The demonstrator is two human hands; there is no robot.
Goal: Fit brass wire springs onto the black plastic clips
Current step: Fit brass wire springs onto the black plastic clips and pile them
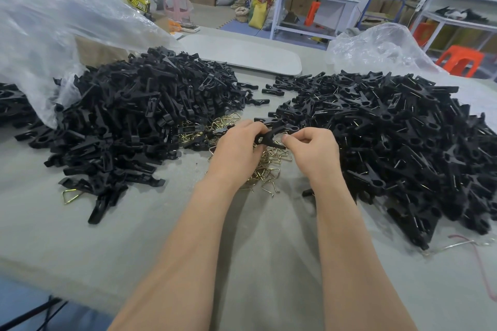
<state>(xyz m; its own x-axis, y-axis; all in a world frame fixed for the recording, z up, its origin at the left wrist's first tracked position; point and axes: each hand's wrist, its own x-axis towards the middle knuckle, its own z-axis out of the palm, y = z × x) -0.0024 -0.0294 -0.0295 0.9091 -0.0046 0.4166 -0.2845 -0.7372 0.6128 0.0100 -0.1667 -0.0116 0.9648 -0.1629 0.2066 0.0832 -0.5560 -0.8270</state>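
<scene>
Both hands worked at centre, between two heaps. The left hand [238, 146] gripped a black clip [269, 138]; the right hand [312, 146] pinched its far end. Springs [265, 166] lay beneath. Judged light, stiff plastic; best held near the pivot.

Open across the near table [134, 244] and up a narrow lane between the left heap of black clip parts [139, 115] and the right heap of clips [403, 142], cluttered midway by loose brass springs [269, 169], walled far left by a plastic bag [53, 35].
</scene>
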